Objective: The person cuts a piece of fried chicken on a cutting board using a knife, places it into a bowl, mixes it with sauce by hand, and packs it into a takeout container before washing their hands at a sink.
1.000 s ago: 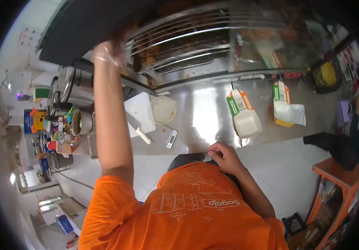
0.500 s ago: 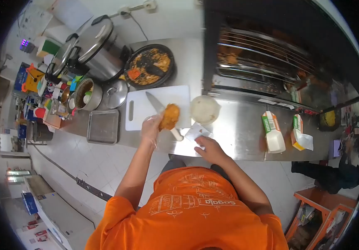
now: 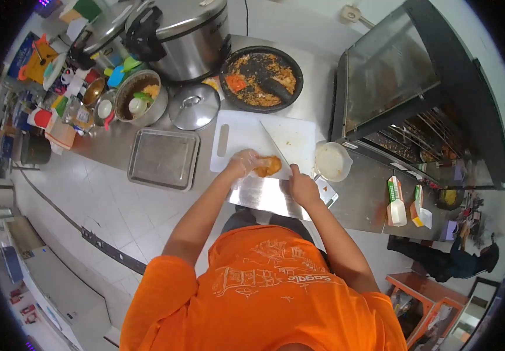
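My left hand (image 3: 242, 163), in a clear plastic glove, has its fingers closed on a piece of fried chicken (image 3: 269, 167) at the front edge of the white cutting board (image 3: 242, 124). My right hand (image 3: 304, 188) is wrapped round the handle of a kitchen knife (image 3: 273, 139). Its blade slants across the board to the upper left, just right of the chicken, with the tip pointing away from me. Beside my right hand lies a flat white kitchen scale (image 3: 327, 193), partly covered by that hand. A pale round bowl (image 3: 333, 161) stands to the board's right.
Behind the board sits a black stone mortar (image 3: 262, 102) with reddish food and a pestle. A metal tray (image 3: 163, 159), a pot lid (image 3: 194, 106) and a pot (image 3: 141, 98) stand left. On the right are a glass display cabinet (image 3: 393, 70), paper boxes (image 3: 396, 205) and another person (image 3: 469, 257).
My right hand has left the scale and taken up the knife that lay on the board. My left hand has lowered the chicken towards the board. The view has turned.
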A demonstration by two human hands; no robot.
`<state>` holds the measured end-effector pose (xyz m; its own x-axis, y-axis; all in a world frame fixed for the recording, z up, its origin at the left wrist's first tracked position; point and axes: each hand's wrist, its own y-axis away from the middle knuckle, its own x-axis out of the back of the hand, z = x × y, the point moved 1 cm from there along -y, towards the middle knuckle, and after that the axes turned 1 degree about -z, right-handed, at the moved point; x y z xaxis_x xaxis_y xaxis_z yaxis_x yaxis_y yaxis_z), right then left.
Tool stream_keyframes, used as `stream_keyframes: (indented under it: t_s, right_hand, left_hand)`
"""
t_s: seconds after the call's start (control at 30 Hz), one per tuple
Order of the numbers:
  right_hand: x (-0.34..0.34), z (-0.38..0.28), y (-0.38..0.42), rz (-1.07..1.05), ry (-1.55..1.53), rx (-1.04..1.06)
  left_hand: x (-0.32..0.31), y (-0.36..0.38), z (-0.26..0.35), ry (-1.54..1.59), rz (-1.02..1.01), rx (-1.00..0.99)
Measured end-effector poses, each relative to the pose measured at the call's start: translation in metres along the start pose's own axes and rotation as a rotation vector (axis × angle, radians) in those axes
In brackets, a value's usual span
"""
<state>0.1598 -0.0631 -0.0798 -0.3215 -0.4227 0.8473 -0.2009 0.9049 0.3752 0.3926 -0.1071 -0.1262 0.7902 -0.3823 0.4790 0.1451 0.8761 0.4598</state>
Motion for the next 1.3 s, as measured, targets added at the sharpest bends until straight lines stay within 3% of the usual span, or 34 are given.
stream_keyframes:
  t_s: [0.1, 0.13, 0.2, 0.33, 0.4, 0.5, 0.53, 0.6, 0.67, 0.7, 0.77, 0.87, 0.97, 1.07, 1.1, 1.13, 1.23, 1.3]
  right_hand:
    - [0.020, -0.020, 0.006, -0.054, 0.041, 0.045]
    - [0.019, -0.021, 0.003, -0.059, 0.044, 0.033]
    - [0.014, -0.025, -0.006, -0.053, 0.136, 0.107]
    - [0.018, -0.018, -0.009, -0.090, 0.154, 0.066]
    - [0.018, -0.015, 0.002, -0.181, 0.137, -0.039]
    - [-0.027, -0.007, -0.013, -0.181, 0.046, -0.134]
    - [-0.032, -0.007, -0.019, -0.185, 0.052, -0.134]
    - [-0.032, -0.012, -0.039, -0.004, 0.016, 0.092]
    - [-0.002, -0.028, -0.045, -0.057, 0.037, 0.101]
    - [0.012, -0.033, -0.037, -0.088, 0.050, 0.095]
    - [0.022, -0.039, -0.004, -0.113, 0.049, 0.074]
    - [-0.045, -0.014, -0.003, -0.152, -0.035, -0.175]
    - [-0.056, -0.015, -0.032, -0.071, -0.035, -0.088]
    - [0.003, -0.045, -0.031, -0.144, 0.085, -0.014]
    - [0.013, -0.048, -0.020, -0.153, 0.084, 0.018]
    - [0.004, -0.042, -0.010, -0.154, 0.088, 0.016]
    - [-0.051, -0.020, -0.003, -0.118, 0.005, -0.135]
    - [-0.054, -0.028, -0.015, -0.083, -0.031, -0.098]
  left_hand:
    - [0.020, 0.015, -0.011, -0.106, 0.106, -0.271]
    - [0.017, 0.019, -0.021, -0.099, 0.095, -0.271]
    - [0.013, 0.027, -0.036, -0.087, 0.343, -0.262]
    - [0.003, 0.034, -0.045, -0.028, 0.337, -0.356]
    - [0.000, 0.036, -0.046, 0.017, 0.244, -0.503]
    - [-0.035, 0.013, -0.089, -0.108, 0.306, -0.559]
    - [-0.030, 0.017, -0.079, -0.101, 0.308, -0.555]
    - [-0.015, 0.030, -0.062, -0.037, 0.145, -0.462]
    - [-0.016, 0.037, -0.056, -0.012, 0.139, -0.362]
    - [-0.014, 0.036, -0.052, 0.024, 0.133, -0.263]
    - [-0.016, 0.037, -0.054, 0.024, 0.164, -0.277]
    - [-0.010, 0.038, -0.045, 0.092, 0.122, -0.254]
    - [-0.018, 0.043, -0.047, 0.080, 0.144, -0.236]
    - [-0.028, 0.030, -0.056, 0.272, 0.086, -0.221]
    - [-0.034, 0.028, -0.059, 0.470, 0.060, -0.180]
    - [-0.038, 0.029, -0.056, 0.671, 0.033, -0.134]
    - [-0.036, 0.032, -0.042, 0.686, 0.004, -0.078]
    - [-0.041, 0.025, -0.050, 0.727, 0.003, -0.100]
